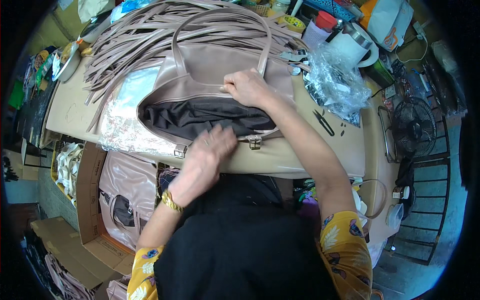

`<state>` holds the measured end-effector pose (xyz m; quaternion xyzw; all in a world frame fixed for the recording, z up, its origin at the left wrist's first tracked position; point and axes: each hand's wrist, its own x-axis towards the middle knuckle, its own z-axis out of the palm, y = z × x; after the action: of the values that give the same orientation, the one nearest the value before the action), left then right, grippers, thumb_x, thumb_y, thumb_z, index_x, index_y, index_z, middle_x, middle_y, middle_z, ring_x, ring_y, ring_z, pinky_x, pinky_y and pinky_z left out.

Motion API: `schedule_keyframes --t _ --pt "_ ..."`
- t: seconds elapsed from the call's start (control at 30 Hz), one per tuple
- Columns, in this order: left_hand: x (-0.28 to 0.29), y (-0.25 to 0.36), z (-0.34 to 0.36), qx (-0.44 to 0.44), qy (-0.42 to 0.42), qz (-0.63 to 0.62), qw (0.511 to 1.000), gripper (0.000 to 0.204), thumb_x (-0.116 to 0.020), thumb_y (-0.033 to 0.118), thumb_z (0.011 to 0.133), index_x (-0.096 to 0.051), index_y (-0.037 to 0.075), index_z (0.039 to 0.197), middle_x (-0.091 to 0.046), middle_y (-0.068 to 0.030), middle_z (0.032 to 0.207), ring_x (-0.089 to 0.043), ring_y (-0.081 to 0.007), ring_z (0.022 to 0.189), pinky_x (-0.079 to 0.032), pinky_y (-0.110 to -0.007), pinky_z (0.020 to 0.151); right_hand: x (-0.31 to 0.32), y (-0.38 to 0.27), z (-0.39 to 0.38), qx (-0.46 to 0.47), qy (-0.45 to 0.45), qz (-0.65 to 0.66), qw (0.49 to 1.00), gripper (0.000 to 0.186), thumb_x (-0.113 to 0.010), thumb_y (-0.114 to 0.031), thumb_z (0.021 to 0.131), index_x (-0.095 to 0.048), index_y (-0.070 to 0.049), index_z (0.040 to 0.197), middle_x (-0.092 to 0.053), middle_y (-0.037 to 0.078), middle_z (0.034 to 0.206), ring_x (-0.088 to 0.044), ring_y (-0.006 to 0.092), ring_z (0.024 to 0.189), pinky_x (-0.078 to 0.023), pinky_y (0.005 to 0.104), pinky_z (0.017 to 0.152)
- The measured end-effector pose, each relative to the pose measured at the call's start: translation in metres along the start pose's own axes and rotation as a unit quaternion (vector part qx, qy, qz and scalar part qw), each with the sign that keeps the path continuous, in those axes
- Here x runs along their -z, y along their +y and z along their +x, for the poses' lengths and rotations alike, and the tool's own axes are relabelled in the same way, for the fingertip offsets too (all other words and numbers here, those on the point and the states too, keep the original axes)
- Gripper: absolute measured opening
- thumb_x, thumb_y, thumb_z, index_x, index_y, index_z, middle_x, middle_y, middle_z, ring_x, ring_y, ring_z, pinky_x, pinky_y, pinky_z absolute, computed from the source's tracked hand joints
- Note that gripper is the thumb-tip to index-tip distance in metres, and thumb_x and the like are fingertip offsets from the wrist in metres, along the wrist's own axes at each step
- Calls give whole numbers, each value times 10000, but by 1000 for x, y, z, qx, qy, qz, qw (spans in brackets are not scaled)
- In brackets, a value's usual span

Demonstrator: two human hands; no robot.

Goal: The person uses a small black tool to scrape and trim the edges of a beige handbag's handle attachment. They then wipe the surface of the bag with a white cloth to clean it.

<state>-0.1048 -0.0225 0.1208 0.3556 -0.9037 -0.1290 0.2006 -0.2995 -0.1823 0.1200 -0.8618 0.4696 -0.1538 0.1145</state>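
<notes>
A dusty-pink handbag [210,62] lies on the table with its mouth toward me, showing a dark lining [185,116]. My right hand [248,89] is closed on the far edge of the mouth, near the foot of one loop handle [176,50]. Blurred by motion, my left hand [209,152] is over the near edge with its fingers stretched out. Its fingertips overlap the lining; whether they touch it I cannot tell. Metal buckles [255,143] sit along the near edge, on both sides of this hand.
Long pink straps [130,45] are heaped behind the bag. Black thread snips [324,123] lie to the right, near crumpled clear plastic [340,80] and a white jug [354,44]. Below the table's left side, a cardboard box [90,200] holds more pink bags [130,175].
</notes>
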Motion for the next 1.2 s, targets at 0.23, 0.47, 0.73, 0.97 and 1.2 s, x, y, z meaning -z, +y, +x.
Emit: schedule_keyframes --t 0.23,0.47,0.73,0.97,1.2 --pt "-20 19 -34 -29 -60 30 997 614 -607 32 756 -519 25 1363 -418 -153 1488 -373 -356 1390 -311 -475 1131 16 -17 -24 111 249 118 955 94 -708 -85 830 -662 -11 865 -616 120 847 -622 267 774 -495 356 744" --pt "-1 -2 -1 61 149 -121 979 290 -596 -93 710 -672 34 959 -600 -106 884 -556 -313 788 -460 -412 718 60 -21 -122 -74 292 56 952 238 -791 -146 763 -670 -31 932 -591 102 949 -614 251 879 -493 358 743" --pt "-32 -6 31 82 122 -148 978 124 -704 92 812 -710 20 913 -608 -116 859 -606 -297 807 -503 -394 745 38 -10 -146 -134 160 50 977 316 -784 -179 769 -676 -35 1029 -620 95 946 -611 272 900 -474 384 803" --pt "-63 -10 53 134 180 -203 953 57 -743 138 797 -726 92 826 -585 -62 901 -606 -216 895 -502 -364 738 28 -23 -146 -150 147 2 978 238 -740 -151 800 -678 -51 1006 -631 84 901 -612 280 900 -452 393 815" --pt "25 -35 -2 -57 163 -805 568 463 -489 429 994 -575 76 708 -555 -39 844 -543 -191 815 -455 -336 747 12 -7 -157 -111 394 -20 912 265 -750 -207 795 -676 -39 988 -651 91 943 -623 300 898 -457 408 875"
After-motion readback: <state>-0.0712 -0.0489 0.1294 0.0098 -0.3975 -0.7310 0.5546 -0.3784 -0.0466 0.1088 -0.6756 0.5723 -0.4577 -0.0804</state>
